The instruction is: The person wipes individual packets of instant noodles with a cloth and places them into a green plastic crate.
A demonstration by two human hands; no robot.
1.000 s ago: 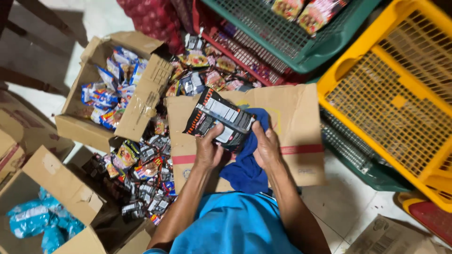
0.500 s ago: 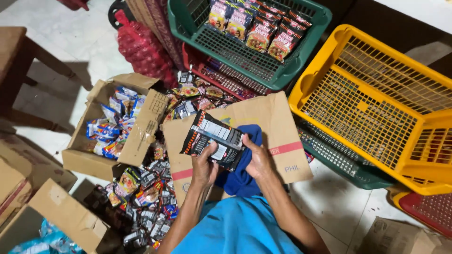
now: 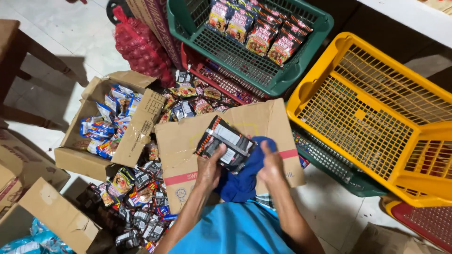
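Note:
My left hand [image 3: 209,170] grips the lower edge of a stack of dark snack packets [image 3: 226,143] held above a flattened cardboard sheet [image 3: 188,141]. My right hand [image 3: 270,165] rests against the right side of the same stack, thumb up, over a blue cloth [image 3: 245,181]. A heap of similar small packets [image 3: 136,202] lies on the floor to my left. The green basket [image 3: 301,70] ahead holds a row of red and dark packets [image 3: 256,28].
An empty yellow basket [image 3: 376,108] sits tilted on the right over a dark green one [image 3: 339,171]. An open carton [image 3: 75,157] of blue and white packets stands left. Red mesh sacks [image 3: 139,44] lie at the back. More cartons [image 3: 56,216] at lower left.
The view has tilted up and back, so the green and yellow baskets show more fully. Both hands stay on the packet stack, which has shifted little over the cardboard.

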